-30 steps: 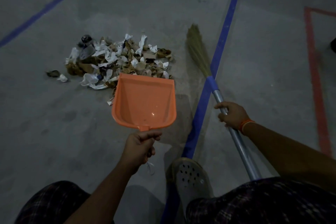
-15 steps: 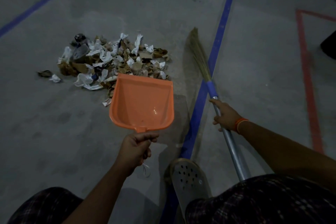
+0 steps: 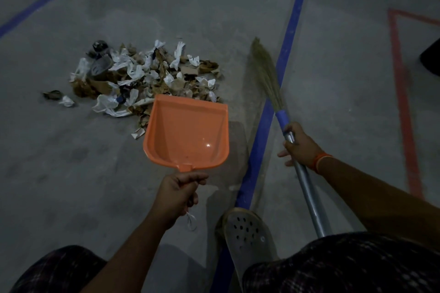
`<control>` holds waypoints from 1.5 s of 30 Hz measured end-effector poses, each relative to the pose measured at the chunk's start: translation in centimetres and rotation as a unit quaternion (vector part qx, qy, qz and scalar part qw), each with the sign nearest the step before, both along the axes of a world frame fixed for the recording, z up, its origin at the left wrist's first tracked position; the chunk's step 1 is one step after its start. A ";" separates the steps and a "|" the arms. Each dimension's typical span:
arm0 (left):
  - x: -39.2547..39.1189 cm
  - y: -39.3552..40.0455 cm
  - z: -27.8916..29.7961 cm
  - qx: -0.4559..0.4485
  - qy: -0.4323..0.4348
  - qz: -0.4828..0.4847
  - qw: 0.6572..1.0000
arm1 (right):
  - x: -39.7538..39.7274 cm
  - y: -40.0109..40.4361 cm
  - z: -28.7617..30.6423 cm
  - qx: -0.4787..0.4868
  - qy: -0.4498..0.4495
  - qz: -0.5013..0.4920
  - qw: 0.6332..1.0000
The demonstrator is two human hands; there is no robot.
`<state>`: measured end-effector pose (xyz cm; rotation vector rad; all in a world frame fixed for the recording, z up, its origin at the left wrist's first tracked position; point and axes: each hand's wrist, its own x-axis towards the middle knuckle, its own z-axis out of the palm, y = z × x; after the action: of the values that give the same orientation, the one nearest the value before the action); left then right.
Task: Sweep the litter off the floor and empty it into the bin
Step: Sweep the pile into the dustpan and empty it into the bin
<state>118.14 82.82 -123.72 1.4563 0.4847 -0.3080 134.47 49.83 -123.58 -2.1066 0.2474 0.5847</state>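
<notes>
A dim grey concrete floor (image 3: 59,185) is seen from above. The left hand (image 3: 177,194) is curled tightly round the short handle of a wide orange plastic dustpan (image 3: 188,133), with a loop of white string hanging below the fist. The dustpan extends straight ahead from that hand, its open lip pointed away from the person and set against the near edge of a heap of torn white paper and brown cardboard litter (image 3: 147,74). The right hand (image 3: 301,147) is wrapped round the silver metal shaft of a grass broom (image 3: 281,114), just below its blue collar. The broom's long axis is slanted from the person's lap up and leftward, its straw bristles resting on the floor to the right of the heap, beside a blue painted floor line (image 3: 291,31).
</notes>
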 end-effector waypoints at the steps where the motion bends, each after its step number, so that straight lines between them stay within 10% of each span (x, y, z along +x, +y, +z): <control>1: 0.0 0.0 -0.1 0.001 -0.001 -0.001 1.000 | 0.1 0.1 0.2 0.006 0.019 0.012 1.000; 17: -0.4 -0.2 0.5 0.014 -0.010 -0.008 1.000 | -0.2 -0.4 0.1 0.061 -0.030 -0.138 0.988; 45: -4.3 4.3 0.7 0.038 0.008 -0.004 0.999 | -0.5 0.4 -0.2 -0.067 0.033 0.046 0.996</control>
<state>113.81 87.12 -123.05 1.5314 0.5086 -0.3110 134.00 50.23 -123.77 -2.2389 0.2339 0.7106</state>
